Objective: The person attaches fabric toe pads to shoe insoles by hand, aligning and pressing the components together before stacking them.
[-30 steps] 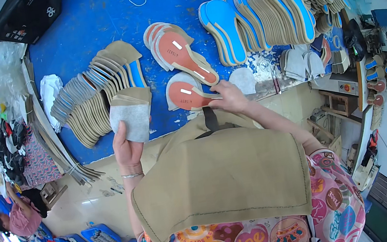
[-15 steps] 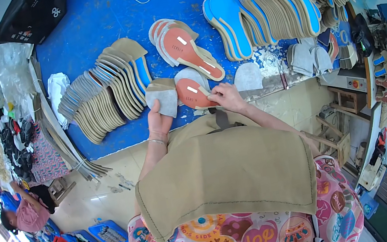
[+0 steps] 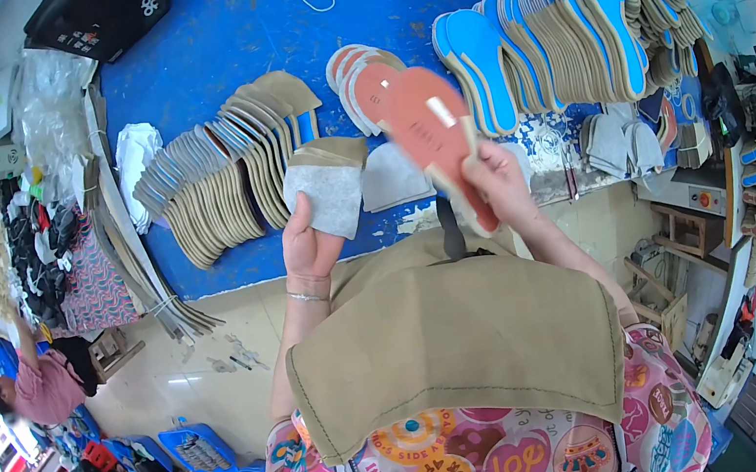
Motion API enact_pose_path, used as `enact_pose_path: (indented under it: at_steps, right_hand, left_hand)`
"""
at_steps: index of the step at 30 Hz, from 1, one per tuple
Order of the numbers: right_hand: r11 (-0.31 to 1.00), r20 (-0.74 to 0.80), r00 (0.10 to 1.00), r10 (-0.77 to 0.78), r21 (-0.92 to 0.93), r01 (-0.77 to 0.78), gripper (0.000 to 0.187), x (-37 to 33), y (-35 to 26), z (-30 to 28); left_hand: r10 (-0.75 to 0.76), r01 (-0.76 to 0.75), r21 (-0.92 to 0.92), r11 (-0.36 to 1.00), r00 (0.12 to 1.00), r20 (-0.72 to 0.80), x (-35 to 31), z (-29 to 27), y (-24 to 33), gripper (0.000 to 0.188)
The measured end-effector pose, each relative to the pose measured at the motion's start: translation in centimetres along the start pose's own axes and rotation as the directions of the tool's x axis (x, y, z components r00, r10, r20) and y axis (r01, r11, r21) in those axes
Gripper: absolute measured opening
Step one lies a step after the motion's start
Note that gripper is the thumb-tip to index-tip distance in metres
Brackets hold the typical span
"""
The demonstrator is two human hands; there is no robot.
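My left hand is closed on a grey-white heel-shaped piece with a tan flap along its top, held at the table's near edge. My right hand grips a reddish-brown insole by its narrow part. The insole is raised and tilted, its broad end pointing away from me, with a white label on its face. Between my hands, a grey rounded pad lies on the table. Behind the raised insole, a small pile of reddish-brown insoles is partly covered by it.
A leaning row of tan and grey insoles stands at left on the blue table. Blue-topped insoles stand in rows at right. Grey pads and a thin tool lie near the right edge. A black bag sits far left.
My right hand has lifted the reddish-brown insole off the table and moved it right, baring the grey pad. My left hand still holds its piece. The whole view has shifted slightly.
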State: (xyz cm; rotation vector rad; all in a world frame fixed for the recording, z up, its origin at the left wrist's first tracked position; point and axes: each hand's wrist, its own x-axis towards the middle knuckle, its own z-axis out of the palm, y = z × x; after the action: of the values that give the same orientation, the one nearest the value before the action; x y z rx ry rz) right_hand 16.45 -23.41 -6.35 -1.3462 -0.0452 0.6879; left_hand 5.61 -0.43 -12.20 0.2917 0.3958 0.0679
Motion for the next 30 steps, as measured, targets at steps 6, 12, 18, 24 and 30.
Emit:
enact_pose_path:
  at_steps: [6,12,18,24,30]
  right_hand:
    - [0.949,0.482,0.865,-0.138,-0.185,0.254,0.023,0.8,-1.6,4.8]
    - [0.972,0.532,0.844,-0.074,-0.152,0.181,0.029,1.6,-1.7,4.5]
    - [0.968,0.56,0.825,-0.071,-0.16,0.192,0.029,2.1,-2.1,4.6]
    - [0.965,0.575,0.816,-0.059,-0.175,0.193,0.026,2.5,-2.2,4.4]
    - [0.979,0.582,0.813,-0.023,-0.153,0.137,0.026,2.7,-1.6,4.4]
  left_hand:
    - [0.102,-0.084,-0.06,0.995,0.891,0.442,-1.2,2.0,1.0,0.046]
    - [0.128,-0.089,-0.125,0.988,0.927,0.352,-2.0,5.3,1.1,0.043]
    - [0.1,-0.067,-0.09,0.994,0.896,0.433,-1.9,5.3,1.2,0.043]
    - [0.102,-0.075,-0.083,0.994,0.916,0.389,-2.1,5.6,1.3,0.043]
    - [0.105,-0.088,-0.061,0.994,0.919,0.38,-2.3,5.8,1.4,0.043]
